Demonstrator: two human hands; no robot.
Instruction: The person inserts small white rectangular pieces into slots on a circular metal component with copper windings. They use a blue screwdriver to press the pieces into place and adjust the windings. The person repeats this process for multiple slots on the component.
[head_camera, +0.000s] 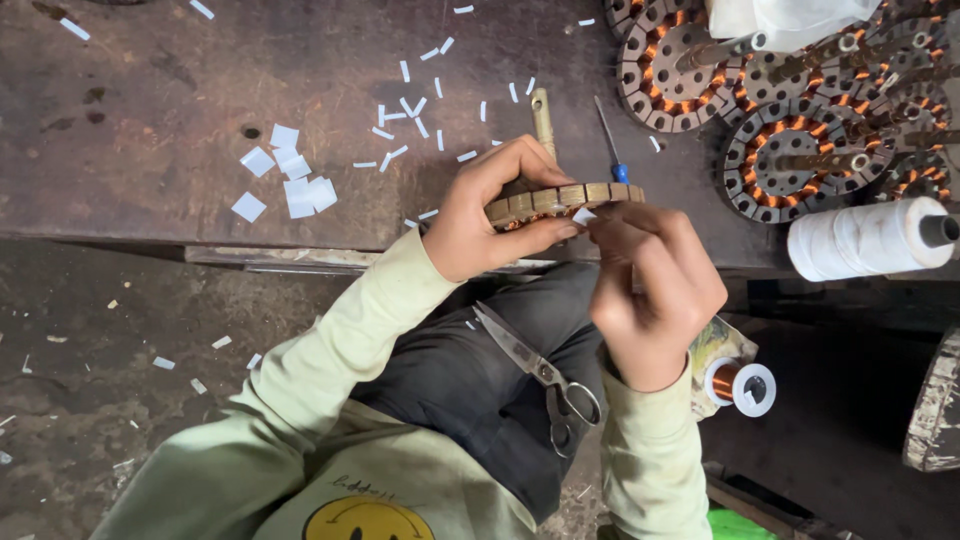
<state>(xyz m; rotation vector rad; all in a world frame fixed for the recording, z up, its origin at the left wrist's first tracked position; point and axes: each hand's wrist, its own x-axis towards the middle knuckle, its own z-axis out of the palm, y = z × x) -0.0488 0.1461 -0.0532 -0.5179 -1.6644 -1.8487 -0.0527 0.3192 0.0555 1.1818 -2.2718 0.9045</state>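
both hands (490, 215) on stator ring (565, 198)

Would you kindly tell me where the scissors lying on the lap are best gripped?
By the looped handles of the scissors, coming from above on the right hand side: the loops face outward near the knee, while the closed blades point up toward the left hand.

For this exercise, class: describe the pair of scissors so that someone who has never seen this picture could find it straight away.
Start at the dark workbench littered with white paper slips, then drop below its edge to the person's dark trousers. The scissors lie there on the lap, below the two hands, blades pointing up-left. They are the only bare-metal tool off the bench, unlike the blue-handled screwdriver lying on it.
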